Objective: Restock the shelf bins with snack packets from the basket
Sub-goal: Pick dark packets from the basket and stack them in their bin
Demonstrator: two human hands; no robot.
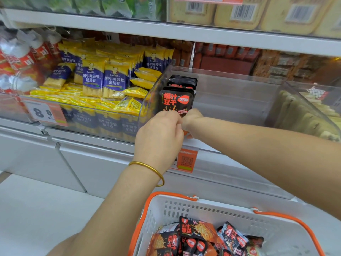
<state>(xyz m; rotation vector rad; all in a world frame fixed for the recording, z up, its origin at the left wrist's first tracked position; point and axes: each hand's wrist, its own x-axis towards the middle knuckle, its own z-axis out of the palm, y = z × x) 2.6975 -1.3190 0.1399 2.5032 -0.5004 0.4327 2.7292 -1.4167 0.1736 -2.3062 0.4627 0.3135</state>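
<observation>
Nearest, a white basket (203,209) holds loose black snack packets (199,231). Above it, the left hand (158,133) pinches the bottom edge of an upright black packet (175,102) standing at the left of a clear shelf bin (230,93). The right hand (192,119) reaches in beside it, its grip hidden. Yellow packets (112,80) fill the bin to the left.

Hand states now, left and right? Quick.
Left hand: fingers curled, pinching the lower edge of the front packet.
Right hand: fingers hidden behind the other hand; cannot tell.
</observation>
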